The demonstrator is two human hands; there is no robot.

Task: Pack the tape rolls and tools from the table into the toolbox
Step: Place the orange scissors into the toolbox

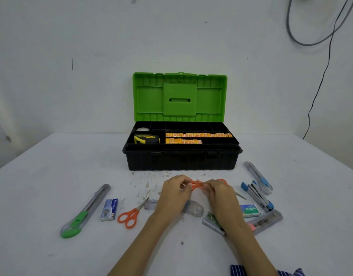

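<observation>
Orange-handled scissors (199, 185) held by both hands, left hand (174, 189) and right hand (219, 191) curled round the loops, just before the open toolbox (181, 160); blade tip pokes right, so a slip could jab fingers or snag the stapler (258, 196).

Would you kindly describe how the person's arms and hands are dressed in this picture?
Both forearms are bare, and the left hand and right hand wear no gloves, rings or watch. A blue-and-white striped cloth, probably clothing, shows at the bottom edge.
</observation>
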